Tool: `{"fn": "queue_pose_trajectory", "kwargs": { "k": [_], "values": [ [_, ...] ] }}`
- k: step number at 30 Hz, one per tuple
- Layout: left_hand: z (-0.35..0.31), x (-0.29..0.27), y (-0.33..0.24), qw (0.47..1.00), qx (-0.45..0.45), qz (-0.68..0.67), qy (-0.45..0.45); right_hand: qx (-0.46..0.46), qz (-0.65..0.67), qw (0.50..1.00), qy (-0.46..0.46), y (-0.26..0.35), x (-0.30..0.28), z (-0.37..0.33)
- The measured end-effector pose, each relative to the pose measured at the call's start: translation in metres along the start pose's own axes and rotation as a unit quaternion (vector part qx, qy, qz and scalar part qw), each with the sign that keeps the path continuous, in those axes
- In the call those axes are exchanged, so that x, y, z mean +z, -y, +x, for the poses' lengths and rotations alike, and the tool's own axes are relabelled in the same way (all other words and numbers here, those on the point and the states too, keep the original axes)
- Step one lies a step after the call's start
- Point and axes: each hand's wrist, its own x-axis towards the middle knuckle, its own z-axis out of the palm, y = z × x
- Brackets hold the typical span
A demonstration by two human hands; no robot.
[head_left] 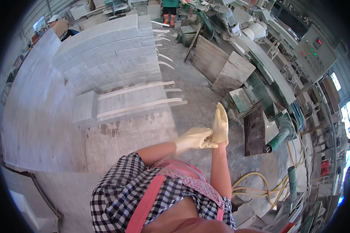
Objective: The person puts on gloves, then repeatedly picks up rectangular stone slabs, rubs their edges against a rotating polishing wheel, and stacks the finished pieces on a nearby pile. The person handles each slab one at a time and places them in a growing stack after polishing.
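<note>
Both my hands wear cream rubber gloves. My left hand (195, 138) reaches across from the left, its fingers closed at the wrist of my right hand, where they pinch the cuff of the right rubber glove (218, 139). My right hand (221, 122) points away from me, fingers stretched out and close together, holding nothing I can see. Left of my hands lies a low layer of grey stone slabs (134, 101), with pale strips (144, 106) laid across it and sticking out at the right end.
Behind the low layer rises a tall stack of grey slabs (109, 58). Boards (233, 72) lean against a long green machine at right, below a control panel (315, 52). A yellow hose (260, 176) coils on the floor. Two people (61, 28) work farther off.
</note>
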Motion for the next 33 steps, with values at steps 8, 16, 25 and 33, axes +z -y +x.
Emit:
{"fn": "queue_pose_trajectory", "kwargs": {
  "k": [8,16,25,33],
  "values": [
    [-0.007,0.038,0.035,0.997,0.057,0.049,0.018,0.083,0.160,0.984,0.001,-0.055,0.007,-0.019],
    [-0.037,0.068,0.036,0.993,0.072,-0.046,-0.079,0.020,-0.038,0.997,0.058,-0.034,0.007,-0.024],
    [-0.045,0.051,0.010,0.987,0.054,-0.129,-0.074,-0.110,-0.360,0.909,0.177,-0.085,0.004,-0.005],
    [-0.035,0.045,0.000,0.982,0.077,-0.139,-0.106,-0.226,-0.338,0.914,0.008,-0.076,-0.013,0.012]
  ]
}}
